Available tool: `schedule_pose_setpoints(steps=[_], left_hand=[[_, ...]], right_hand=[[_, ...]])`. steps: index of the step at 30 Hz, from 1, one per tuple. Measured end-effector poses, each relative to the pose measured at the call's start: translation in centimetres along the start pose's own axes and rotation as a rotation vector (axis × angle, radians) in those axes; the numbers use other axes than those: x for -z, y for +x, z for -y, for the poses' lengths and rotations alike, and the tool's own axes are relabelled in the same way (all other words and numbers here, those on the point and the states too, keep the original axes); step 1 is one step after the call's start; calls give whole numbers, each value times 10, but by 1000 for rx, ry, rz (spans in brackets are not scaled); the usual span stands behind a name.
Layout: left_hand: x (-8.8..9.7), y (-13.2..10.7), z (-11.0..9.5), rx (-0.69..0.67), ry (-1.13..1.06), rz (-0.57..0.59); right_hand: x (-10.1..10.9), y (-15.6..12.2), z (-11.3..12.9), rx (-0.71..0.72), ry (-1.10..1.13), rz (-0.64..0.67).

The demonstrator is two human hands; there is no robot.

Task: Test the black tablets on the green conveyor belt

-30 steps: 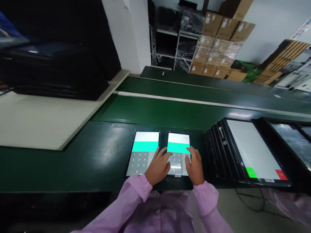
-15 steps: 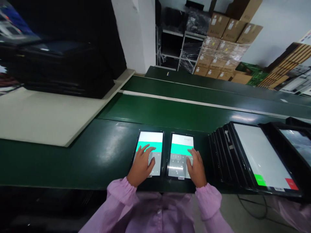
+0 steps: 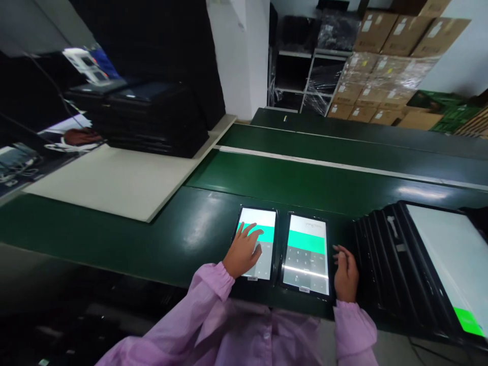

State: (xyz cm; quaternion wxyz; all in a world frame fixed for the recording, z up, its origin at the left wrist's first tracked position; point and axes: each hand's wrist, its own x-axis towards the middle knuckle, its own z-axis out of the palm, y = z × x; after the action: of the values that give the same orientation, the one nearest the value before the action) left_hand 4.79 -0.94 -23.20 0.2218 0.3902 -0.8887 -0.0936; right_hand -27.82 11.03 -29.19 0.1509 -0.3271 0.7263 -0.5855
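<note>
Two tablets lie side by side on the dark green bench (image 3: 163,229), each showing a white strip, a green band and a grey keypad. My left hand (image 3: 241,251) rests on the left tablet (image 3: 265,226), fingers spread over its green band and keypad, holding nothing. The right tablet (image 3: 307,254) lies uncovered. My right hand (image 3: 346,274) sits on the bench just right of that tablet, fingers loosely bent and apart, empty. Pink sleeves cover both of my arms.
A row of black devices (image 3: 396,264) leans at the right, the front one with a lit white screen (image 3: 446,254). A cream board (image 3: 110,180) carries stacked black trays (image 3: 152,122) at the left. A green conveyor (image 3: 324,183) runs behind. Cardboard boxes (image 3: 381,76) stand at the back.
My left hand went from the right tablet over to the left tablet. My right hand slid off the right tablet onto the bench beside it. The view swung left.
</note>
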Motion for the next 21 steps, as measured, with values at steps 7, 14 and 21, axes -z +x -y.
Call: schedule_pose_setpoints(steps=[7,14,21], left_hand=[[1,8,-6,-62,-32,55],[3,2,-1,-43,8,16],[9,4,-6,-76,-25,41]], right_hand=[[1,-3,2,-17,-11,27],[0,-2,1,-26,-6,32],[0,-3,1,-35,5,28]])
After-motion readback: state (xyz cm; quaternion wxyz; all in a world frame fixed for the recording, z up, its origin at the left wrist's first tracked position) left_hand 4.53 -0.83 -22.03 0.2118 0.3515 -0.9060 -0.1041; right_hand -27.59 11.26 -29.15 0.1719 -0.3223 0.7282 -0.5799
